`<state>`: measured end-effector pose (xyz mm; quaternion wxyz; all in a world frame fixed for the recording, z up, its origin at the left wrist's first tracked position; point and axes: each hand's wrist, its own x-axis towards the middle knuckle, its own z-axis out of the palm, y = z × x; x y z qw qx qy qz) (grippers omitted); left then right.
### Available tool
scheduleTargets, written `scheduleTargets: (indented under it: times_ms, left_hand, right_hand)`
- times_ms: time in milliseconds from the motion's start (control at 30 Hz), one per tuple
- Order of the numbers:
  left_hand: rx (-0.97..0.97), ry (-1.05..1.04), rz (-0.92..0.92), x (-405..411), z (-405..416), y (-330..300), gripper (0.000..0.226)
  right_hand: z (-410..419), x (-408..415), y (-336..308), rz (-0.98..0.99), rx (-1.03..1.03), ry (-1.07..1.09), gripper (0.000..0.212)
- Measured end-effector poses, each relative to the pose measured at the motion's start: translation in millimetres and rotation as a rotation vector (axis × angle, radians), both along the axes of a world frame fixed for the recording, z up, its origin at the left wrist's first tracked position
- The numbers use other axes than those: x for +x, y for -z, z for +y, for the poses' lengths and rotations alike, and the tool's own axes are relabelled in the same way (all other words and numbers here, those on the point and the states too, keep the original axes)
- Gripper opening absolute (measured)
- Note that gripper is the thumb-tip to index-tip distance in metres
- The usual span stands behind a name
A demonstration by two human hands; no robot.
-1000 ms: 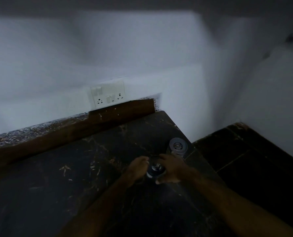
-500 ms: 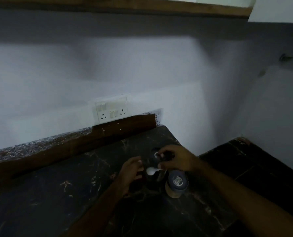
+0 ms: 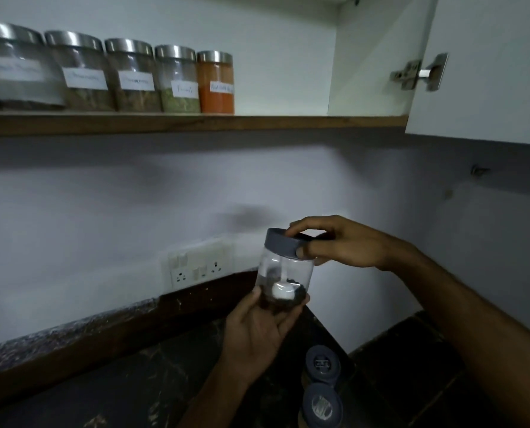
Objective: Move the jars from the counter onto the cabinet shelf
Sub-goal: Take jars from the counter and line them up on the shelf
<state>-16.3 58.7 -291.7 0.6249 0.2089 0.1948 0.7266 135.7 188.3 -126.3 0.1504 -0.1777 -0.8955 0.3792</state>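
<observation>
A clear jar (image 3: 284, 270) with a grey lid, dark contents and a white scoop inside is held in the air above the dark counter (image 3: 127, 381). My left hand (image 3: 257, 329) cups its base from below. My right hand (image 3: 341, 244) grips the lid from the right. Two more grey-lidded jars (image 3: 322, 364) (image 3: 322, 406) stand on the counter near its right edge, below the held jar. The cabinet shelf (image 3: 257, 122) runs across the top, well above the held jar.
Several labelled jars with steel lids (image 3: 134, 78) line the left part of the shelf; the orange one (image 3: 216, 83) is rightmost, with bare shelf to its right. The open cabinet door (image 3: 489, 72) hangs at the upper right. A wall socket plate (image 3: 200, 264) sits behind the counter.
The jar has been lifted off the counter by both hands and now hangs in the air. The view has tilted up, bringing the shelf and its jars into sight.
</observation>
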Motion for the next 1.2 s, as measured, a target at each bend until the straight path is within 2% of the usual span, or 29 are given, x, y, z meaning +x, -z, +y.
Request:
scheduleTargets:
  times_ms: [100,167,233,333,367,433,533,633,700,867,1033,1133,1200]
  left_hand:
    - [0.078,-0.111,0.122,7.2,7.1,-15.9,0.096]
    - [0.084,-0.151,0.179,10.0,10.7,-24.0,0.102]
    - [0.094,-0.139,0.181,8.9,11.8,-28.5,0.095]
    - [0.113,-0.072,0.148,6.1,12.4,-35.1,0.058]
    - [0.113,-0.057,0.165,5.2,12.5,-38.2,0.052]
    - [0.115,-0.074,0.226,4.1,14.0,-45.9,0.054]
    - [0.093,-0.177,0.342,4.4,15.9,-56.4,0.067]
    - [0.034,-0.265,0.559,5.7,15.4,-62.4,0.082]
    - [0.013,-0.268,0.637,4.9,12.1,-66.3,0.085]
    - [-0.014,-0.303,0.783,-1.9,0.8,-78.7,0.074]
    - [-0.005,-0.343,0.918,-0.9,-10.8,-98.1,0.065]
    - [-0.014,-0.402,1.129,1.3,-23.7,-130.2,0.058]
    - [-0.004,-0.558,1.408,2.6,-34.0,-159.6,0.058]
  right_hand:
    - [-3.7,-1.4,-10.4,0.046,0.045,0.064,0.019]
    - [-4.6,-1.2,-16.0,0.087,0.072,0.092,0.02]
    - [-3.9,0.1,-20.6,0.102,0.06,0.093,0.02]
    - [-5.7,0.7,-25.3,0.114,0.068,0.086,0.018]
    - [-6.6,0.5,-26.1,0.125,0.081,0.089,0.018]
    - [-7.5,-0.4,-28.5,0.15,0.082,0.114,0.016]
    - [-10.6,-1.4,-35.4,0.137,0.057,0.157,0.02]
    - [-18.2,-2.4,-40.6,0.125,0.142,0.178,0.03]
    - [-22.6,-2.9,-43.2,0.134,0.19,0.185,0.031]
    - [-31.6,-2.4,-47.9,0.166,0.161,0.204,0.033]
    - [-43.6,1.5,-59.4,0.217,0.248,0.217,0.039]
    - [-50.8,10.0,-78.9,0.302,0.298,0.214,0.044]
    - [-52.9,16.2,-99.1,0.352,0.342,0.197,0.041]
